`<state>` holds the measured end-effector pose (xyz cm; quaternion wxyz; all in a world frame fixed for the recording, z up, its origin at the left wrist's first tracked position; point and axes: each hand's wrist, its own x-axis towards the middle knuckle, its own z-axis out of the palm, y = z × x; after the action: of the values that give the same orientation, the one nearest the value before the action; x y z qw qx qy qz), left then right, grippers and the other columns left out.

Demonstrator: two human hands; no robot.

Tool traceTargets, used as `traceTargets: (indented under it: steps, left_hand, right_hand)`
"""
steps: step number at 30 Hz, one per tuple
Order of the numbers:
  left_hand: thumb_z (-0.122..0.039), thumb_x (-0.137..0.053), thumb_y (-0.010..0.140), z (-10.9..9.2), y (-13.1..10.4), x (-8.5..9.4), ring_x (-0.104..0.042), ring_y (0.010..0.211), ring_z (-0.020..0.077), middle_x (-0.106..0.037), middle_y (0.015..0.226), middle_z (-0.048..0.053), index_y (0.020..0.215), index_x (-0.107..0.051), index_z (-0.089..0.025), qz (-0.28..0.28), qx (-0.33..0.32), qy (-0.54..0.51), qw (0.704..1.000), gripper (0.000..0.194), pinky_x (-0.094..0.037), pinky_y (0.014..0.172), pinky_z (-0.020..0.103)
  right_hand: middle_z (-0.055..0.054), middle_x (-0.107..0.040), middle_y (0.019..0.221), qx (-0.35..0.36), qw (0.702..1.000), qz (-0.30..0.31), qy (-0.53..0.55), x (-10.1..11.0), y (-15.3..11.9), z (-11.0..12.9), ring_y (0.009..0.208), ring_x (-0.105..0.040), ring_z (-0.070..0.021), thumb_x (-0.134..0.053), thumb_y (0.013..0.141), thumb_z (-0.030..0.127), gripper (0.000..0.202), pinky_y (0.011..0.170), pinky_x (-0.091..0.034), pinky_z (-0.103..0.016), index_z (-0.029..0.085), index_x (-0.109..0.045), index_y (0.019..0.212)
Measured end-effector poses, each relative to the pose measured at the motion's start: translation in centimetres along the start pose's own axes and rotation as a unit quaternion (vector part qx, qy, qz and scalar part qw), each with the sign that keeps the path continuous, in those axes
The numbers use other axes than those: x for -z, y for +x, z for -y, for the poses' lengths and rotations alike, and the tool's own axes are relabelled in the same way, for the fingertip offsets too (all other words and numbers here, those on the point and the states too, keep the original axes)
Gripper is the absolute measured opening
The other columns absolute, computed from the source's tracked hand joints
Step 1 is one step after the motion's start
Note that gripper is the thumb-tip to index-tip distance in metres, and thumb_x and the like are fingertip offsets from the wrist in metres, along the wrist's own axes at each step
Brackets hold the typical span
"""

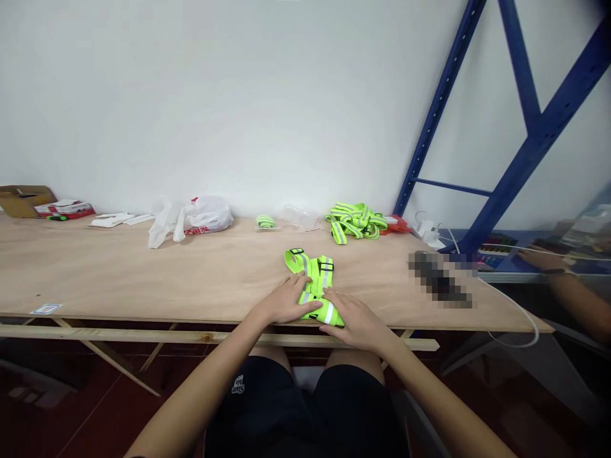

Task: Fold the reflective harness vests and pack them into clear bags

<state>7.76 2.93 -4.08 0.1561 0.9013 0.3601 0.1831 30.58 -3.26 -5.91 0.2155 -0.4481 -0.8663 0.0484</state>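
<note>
A neon yellow-green reflective vest [312,296] made of straps, with silver-grey stripes and black buckles, lies partly folded at the table's front edge. My left hand [289,300] rests on its left side, fingers stretched out and the thumb across the lower band. From the right, my right hand [356,318] touches the vest, with its fingers extended over the folded band and the thumb lower down. Both hands look open. Two strap loops with buckles extend beyond my fingers, away from me. Parts of the lower band are hidden under the hands.
Farther back on the wooden table [214,273] lie a heap of similar straps [356,221], a small rolled strap [265,221], clear plastic [300,217] and a white bag [207,214]. Boxes [65,208] stand far left. A blue metal frame [439,108] and white cable [518,308] are on the right.
</note>
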Motion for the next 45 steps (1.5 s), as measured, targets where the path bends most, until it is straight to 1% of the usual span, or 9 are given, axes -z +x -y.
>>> traceTargets:
  steps: [7, 10, 14, 20, 25, 30, 38, 42, 45]
  left_hand:
    - [-0.064, -0.046, 0.094, -0.5, -0.5, -0.4, -0.033, 0.144, 0.0336, -0.042, 0.150, 0.020, 0.133, -0.048, -0.016, -0.051, 0.024, 0.006, 0.998, 0.062, -0.036, 0.113, 0.048]
    - [-0.059, -0.049, 0.095, -1.1, -1.1, -0.7, -0.045, 0.132, 0.0350, -0.049, 0.140, 0.018, 0.121, -0.054, -0.018, -0.116, 0.032, 0.062, 0.991, 0.049, -0.041, 0.106, 0.050]
    - [-0.048, -0.039, 0.102, -1.8, -2.5, -1.2, -0.062, 0.101, 0.0262, -0.065, 0.107, 0.010, 0.098, -0.062, -0.021, -0.088, -0.020, 0.096, 0.991, 0.036, -0.049, 0.093, 0.042]
    - [-0.047, -0.052, 0.098, -1.3, -4.2, -1.5, -0.062, 0.118, 0.0270, -0.064, 0.132, 0.010, 0.127, -0.059, -0.024, -0.120, -0.034, 0.013, 0.992, 0.038, -0.049, 0.100, 0.038]
    - [-0.040, -0.044, 0.100, 0.1, -1.9, -0.4, -0.068, 0.099, 0.0269, -0.073, 0.110, 0.009, 0.120, -0.061, -0.021, -0.104, 0.016, -0.034, 0.994, 0.032, -0.051, 0.086, 0.036]
    - [-0.041, -0.031, 0.102, 1.1, 1.2, 0.4, -0.065, 0.090, 0.0262, -0.070, 0.094, 0.010, 0.099, -0.064, -0.019, -0.084, 0.074, 0.004, 0.994, 0.040, -0.050, 0.083, 0.037]
    - [-0.042, -0.039, 0.099, 1.3, 3.6, 0.7, -0.046, 0.130, 0.0367, -0.050, 0.141, 0.019, 0.118, -0.062, -0.017, -0.083, 0.107, 0.174, 0.975, 0.039, -0.040, 0.103, 0.053]
    - [-0.049, -0.037, 0.098, 2.0, 4.4, 1.0, -0.030, 0.146, 0.0354, -0.032, 0.159, 0.018, 0.139, -0.049, -0.017, -0.068, 0.092, 0.196, 0.974, 0.053, -0.029, 0.113, 0.055]
    - [-0.052, -0.030, 0.099, 2.7, 5.2, 1.4, -0.036, 0.143, 0.0360, -0.043, 0.153, 0.020, 0.139, -0.051, -0.013, -0.008, 0.091, 0.194, 0.977, 0.060, -0.028, 0.114, 0.054]
  right_hand:
    - [-0.019, -0.058, 0.139, -0.023, 1.000, 0.002, 0.006, 0.0, 0.1, 0.2, 0.125, -0.059, -0.0346, -0.066, 0.088, 0.045, 0.060, 0.100, -0.050, -0.050, 0.018, -0.046, 0.138]
    - [-0.019, -0.060, 0.135, -0.027, 1.000, 0.000, 0.011, 0.3, 0.2, 0.4, 0.121, -0.061, -0.0346, -0.067, 0.087, 0.046, 0.058, 0.097, -0.051, -0.049, 0.019, -0.048, 0.134]
    - [-0.017, -0.064, 0.131, -0.015, 1.000, 0.000, 0.014, 0.7, 0.4, 0.4, 0.120, -0.062, -0.0339, -0.067, 0.086, 0.048, 0.054, 0.097, -0.051, -0.047, 0.020, -0.053, 0.130]
    - [-0.011, -0.071, 0.122, -0.042, 0.998, -0.011, 0.045, 1.2, 0.6, -0.3, 0.108, -0.068, -0.0301, -0.062, 0.090, 0.048, 0.044, 0.089, -0.052, -0.040, 0.023, -0.060, 0.126]
    - [-0.007, -0.076, 0.095, -0.085, 0.994, -0.020, 0.064, 2.1, 3.2, -1.3, 0.085, -0.070, -0.0267, -0.050, 0.095, 0.052, 0.038, 0.078, -0.050, -0.035, 0.020, -0.071, 0.097]
    - [-0.005, -0.070, 0.077, -0.126, 0.990, -0.008, 0.062, 2.1, 6.3, -2.8, 0.073, -0.063, -0.0225, -0.040, 0.097, 0.059, 0.051, 0.068, -0.047, -0.031, 0.020, -0.063, 0.073]
    - [-0.017, -0.063, 0.118, -0.143, 0.975, -0.113, -0.130, 0.1, 7.2, -3.4, 0.110, -0.059, -0.0310, -0.052, 0.096, 0.050, 0.039, 0.091, -0.046, -0.039, 0.016, -0.060, 0.114]
    - [-0.019, -0.065, 0.124, -0.189, 0.978, -0.049, -0.076, 0.1, 7.3, -3.3, 0.114, -0.061, -0.0316, -0.043, 0.100, 0.047, 0.043, 0.092, -0.045, -0.038, 0.014, -0.056, 0.125]
    - [-0.018, -0.067, 0.122, -0.206, 0.979, 0.000, -0.010, 0.5, 7.0, -3.4, 0.112, -0.063, -0.0306, -0.038, 0.102, 0.049, 0.043, 0.091, -0.046, -0.036, 0.016, -0.058, 0.122]
